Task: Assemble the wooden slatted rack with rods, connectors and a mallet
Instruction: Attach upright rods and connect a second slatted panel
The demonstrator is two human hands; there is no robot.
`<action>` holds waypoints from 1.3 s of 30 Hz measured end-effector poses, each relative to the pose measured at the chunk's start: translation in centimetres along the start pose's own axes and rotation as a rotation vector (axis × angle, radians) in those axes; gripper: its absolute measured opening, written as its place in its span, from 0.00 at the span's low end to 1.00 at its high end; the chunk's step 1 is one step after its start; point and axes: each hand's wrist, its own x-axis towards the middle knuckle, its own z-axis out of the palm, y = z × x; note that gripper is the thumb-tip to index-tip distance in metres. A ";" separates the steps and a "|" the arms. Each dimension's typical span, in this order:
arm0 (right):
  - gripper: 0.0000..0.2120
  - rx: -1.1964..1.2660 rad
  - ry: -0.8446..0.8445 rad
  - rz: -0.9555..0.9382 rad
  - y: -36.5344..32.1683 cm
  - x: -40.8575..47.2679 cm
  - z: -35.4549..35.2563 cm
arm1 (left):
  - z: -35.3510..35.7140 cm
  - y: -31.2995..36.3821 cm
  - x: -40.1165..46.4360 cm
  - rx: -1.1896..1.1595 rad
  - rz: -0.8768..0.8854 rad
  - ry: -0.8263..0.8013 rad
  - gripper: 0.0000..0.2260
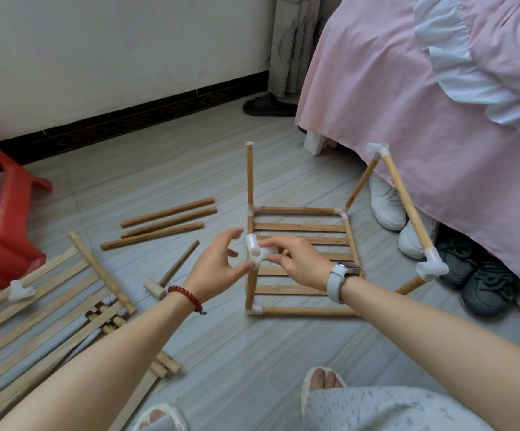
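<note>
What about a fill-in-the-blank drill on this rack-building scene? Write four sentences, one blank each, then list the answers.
1. The right hand pinches a white plastic ____ above the slatted frame.
2. The mallet lies on the ____, gripped by neither hand.
3. The left hand wears a ____ bead bracelet at the wrist.
4. Left of the frame, ____ loose rods lie side by side.

Answers: connector; floor; red; three

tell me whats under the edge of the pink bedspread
Under the pink bedspread sit white sneakers, dark sneakers and a white bed leg; anything further back is covered.
</note>
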 end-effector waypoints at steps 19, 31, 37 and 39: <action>0.08 0.276 -0.088 0.073 0.8 -0.4 -0.2 | 0.6 -2.1 -2.4 0.593 0.758 0.261 0.15; 0.07 0.138 -0.071 0.098 0.8 -1.1 0.1 | 0.5 -1.7 -2.6 0.599 0.712 0.130 0.16; 0.09 -0.110 0.027 0.070 -0.9 -0.7 -1.7 | -0.6 0.3 -1.8 0.680 0.548 0.118 0.20; 0.11 -0.227 0.086 0.016 -2.2 0.2 -1.5 | -1.8 -0.8 -2.1 0.687 0.450 0.107 0.21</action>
